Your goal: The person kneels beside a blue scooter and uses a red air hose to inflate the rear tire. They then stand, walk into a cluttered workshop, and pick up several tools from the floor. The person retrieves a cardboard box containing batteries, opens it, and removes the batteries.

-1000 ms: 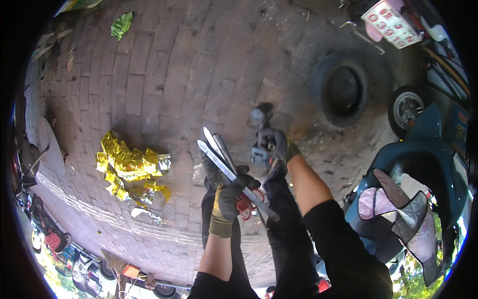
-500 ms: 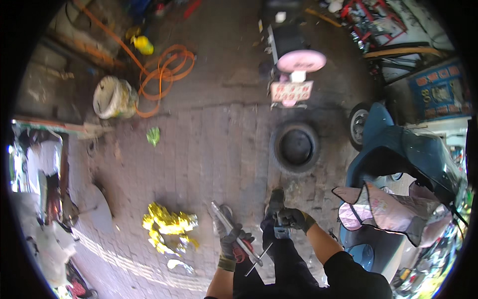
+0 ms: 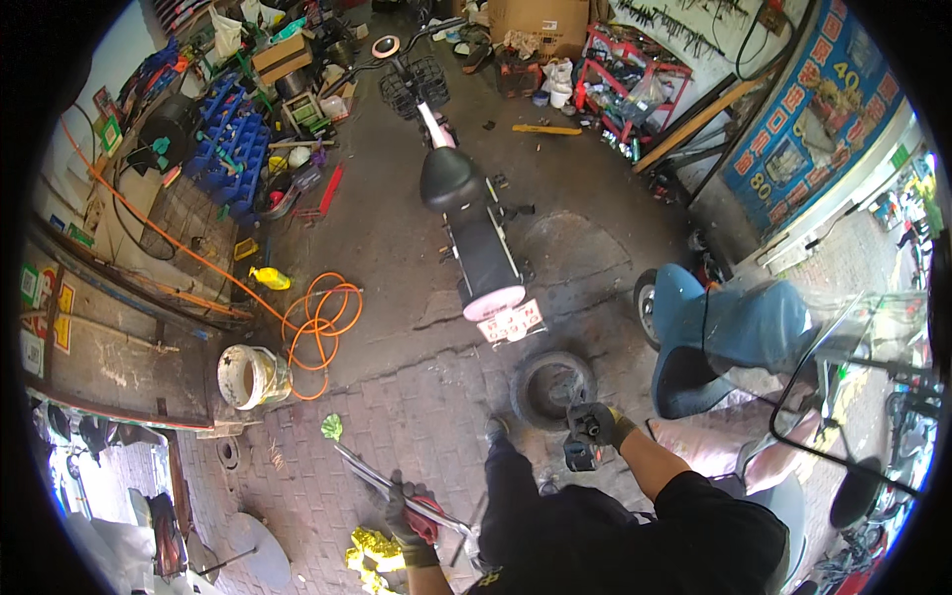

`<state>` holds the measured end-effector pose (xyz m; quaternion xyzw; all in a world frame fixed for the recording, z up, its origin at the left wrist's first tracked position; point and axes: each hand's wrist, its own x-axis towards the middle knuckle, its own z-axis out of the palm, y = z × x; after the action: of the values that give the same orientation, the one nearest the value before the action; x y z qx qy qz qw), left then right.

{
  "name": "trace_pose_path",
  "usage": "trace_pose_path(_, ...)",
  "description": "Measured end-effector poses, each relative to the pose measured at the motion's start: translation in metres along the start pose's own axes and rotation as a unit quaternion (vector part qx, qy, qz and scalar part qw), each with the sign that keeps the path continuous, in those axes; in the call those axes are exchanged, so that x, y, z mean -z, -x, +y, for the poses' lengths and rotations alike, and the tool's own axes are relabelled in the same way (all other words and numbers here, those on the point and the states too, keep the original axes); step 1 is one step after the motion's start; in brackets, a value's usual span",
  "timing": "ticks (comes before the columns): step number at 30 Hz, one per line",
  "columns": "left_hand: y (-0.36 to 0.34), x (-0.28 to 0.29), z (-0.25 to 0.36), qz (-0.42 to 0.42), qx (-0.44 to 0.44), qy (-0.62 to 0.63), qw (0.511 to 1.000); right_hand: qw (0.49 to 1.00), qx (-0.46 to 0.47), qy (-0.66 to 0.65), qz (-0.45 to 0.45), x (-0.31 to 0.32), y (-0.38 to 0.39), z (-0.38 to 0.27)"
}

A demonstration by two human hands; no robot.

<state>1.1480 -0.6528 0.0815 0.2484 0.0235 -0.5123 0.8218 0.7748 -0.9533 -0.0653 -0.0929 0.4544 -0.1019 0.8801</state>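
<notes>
My left hand (image 3: 402, 521), in a dark glove, is closed around a long silver metal tube (image 3: 362, 466). The tube slants down to the right and has a thin crossbar near its lower end. Something red (image 3: 424, 518) lies against the same hand; I cannot tell whether it is held too. My right hand (image 3: 607, 428), also gloved, grips a black cordless power tool (image 3: 580, 457), largely covered by the fingers. Just beyond that hand, a black tyre (image 3: 521, 389) lies flat on the paving. Crumpled shiny yellow wrapping (image 3: 372, 547) rests beside my left hand.
A parked electric scooter (image 3: 470, 223) stands ahead with its rear toward me. At the right is a blue scooter (image 3: 734, 327). An orange hose (image 3: 327, 327) coils near a dirty white bucket (image 3: 253, 377) on the left. Blue bins (image 3: 223, 139) and a red rack (image 3: 640, 84) stand farther back.
The view has tilted up and turned, showing more of the workshop ahead. My right hand with the power tool is now nearer the tyre. The metal tube stays in my left hand.
</notes>
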Motion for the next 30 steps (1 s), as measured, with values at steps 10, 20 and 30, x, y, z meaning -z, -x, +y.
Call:
trace_pose_path(10, -0.261, -0.204, -0.046, -0.015, 0.143, -0.142, 0.979, 0.975, 0.202, -0.090, 0.029, -0.090, 0.095, -0.236)
trace_pose_path(20, -0.500, -0.313, -0.242, 0.030, 0.091, -0.210, 0.973, 0.962, 0.234, -0.140, 0.005, 0.014, 0.044, -0.517)
trace_pose_path(30, -0.696, -0.415, -0.361, 0.123, 0.120, -0.226, 0.959, 0.974, 0.169, -0.153, -0.012, 0.159, 0.046, -0.751)
